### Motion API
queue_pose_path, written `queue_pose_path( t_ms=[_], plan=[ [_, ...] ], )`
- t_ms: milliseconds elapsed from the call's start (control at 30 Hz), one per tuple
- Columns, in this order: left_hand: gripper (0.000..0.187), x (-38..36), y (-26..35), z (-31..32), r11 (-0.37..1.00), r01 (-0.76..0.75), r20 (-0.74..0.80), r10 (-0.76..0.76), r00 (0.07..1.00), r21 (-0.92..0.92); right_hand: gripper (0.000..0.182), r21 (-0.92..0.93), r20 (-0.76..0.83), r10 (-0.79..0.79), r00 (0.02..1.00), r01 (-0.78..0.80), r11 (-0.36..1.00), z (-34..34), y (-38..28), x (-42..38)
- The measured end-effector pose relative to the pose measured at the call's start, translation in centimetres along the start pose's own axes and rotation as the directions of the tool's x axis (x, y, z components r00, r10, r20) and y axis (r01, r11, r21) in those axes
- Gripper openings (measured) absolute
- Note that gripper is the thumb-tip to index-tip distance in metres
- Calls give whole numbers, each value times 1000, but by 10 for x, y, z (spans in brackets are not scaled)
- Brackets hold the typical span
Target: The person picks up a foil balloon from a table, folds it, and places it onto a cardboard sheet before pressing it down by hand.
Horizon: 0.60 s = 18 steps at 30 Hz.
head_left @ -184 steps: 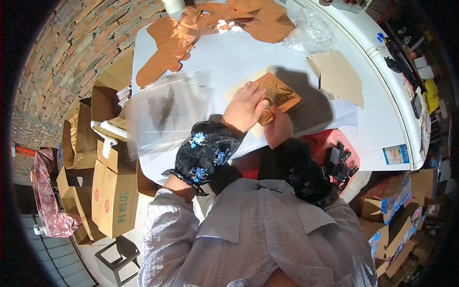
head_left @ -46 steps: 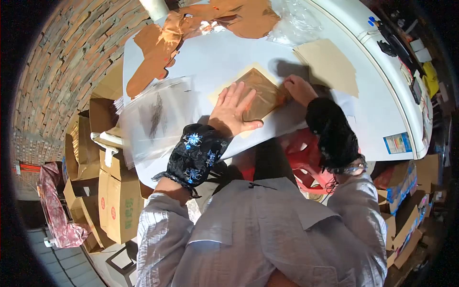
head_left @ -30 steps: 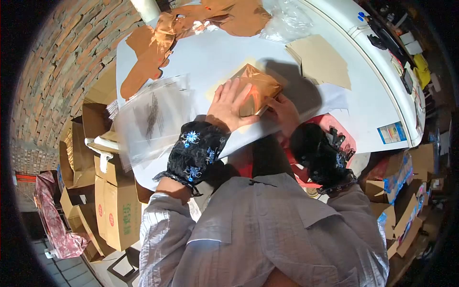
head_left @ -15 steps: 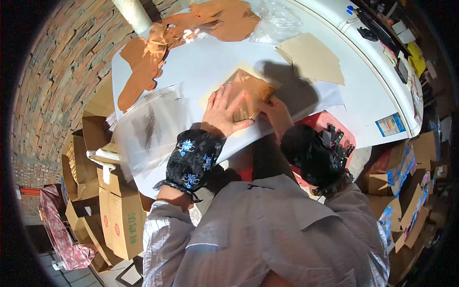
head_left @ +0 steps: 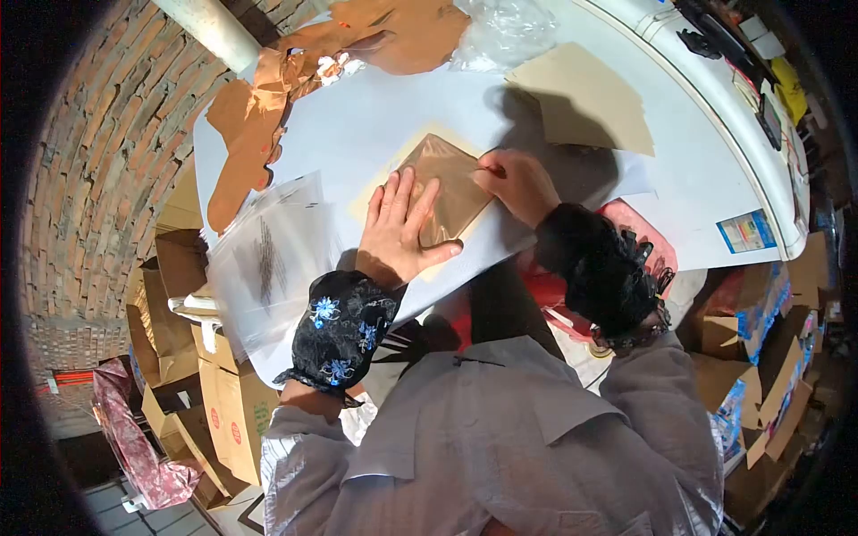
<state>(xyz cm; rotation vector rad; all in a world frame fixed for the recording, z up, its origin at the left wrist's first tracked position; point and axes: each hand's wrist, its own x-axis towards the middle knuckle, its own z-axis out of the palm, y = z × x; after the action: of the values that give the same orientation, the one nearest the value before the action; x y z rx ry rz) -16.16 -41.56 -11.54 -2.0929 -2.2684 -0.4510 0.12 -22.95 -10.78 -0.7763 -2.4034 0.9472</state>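
Observation:
A glossy copper-brown square sheet (head_left: 451,165) lies at an angle on a pale yellow sheet (head_left: 407,150) on the white table. Pressed flat over its left side is my left hand (head_left: 395,230), open, with fingers spread and the thumb along the lower edge. My right hand (head_left: 520,186) is closed in a pinch at the sheet's right corner; the fingertips partly hide what they grip. Left of my left hand, several clear plastic sheets (head_left: 290,237) lie in a stack that hangs over the table edge.
Brown cut-out scraps (head_left: 237,134) lie along the table's far left side. Crumpled clear plastic (head_left: 505,36) and a stack of beige sheets (head_left: 594,98) are at the back. Open cardboard boxes (head_left: 228,411) stand at left, with more boxes on the right. Near my right sleeve is a red stool (head_left: 648,237).
My right hand has moved up from the sheet's lower right edge to its right corner. The sheet's raised, shiny right part now looks flatter. My left hand stays pressed on it.

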Motion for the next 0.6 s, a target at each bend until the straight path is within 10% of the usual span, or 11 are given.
queue_pose_path(
  t_ms=[600],
  plan=[
    [98,-1,2,0,1000,10,-2,-10,1000,7,28,233,366,73,928,-168,958,-3,21,42]
  ],
)
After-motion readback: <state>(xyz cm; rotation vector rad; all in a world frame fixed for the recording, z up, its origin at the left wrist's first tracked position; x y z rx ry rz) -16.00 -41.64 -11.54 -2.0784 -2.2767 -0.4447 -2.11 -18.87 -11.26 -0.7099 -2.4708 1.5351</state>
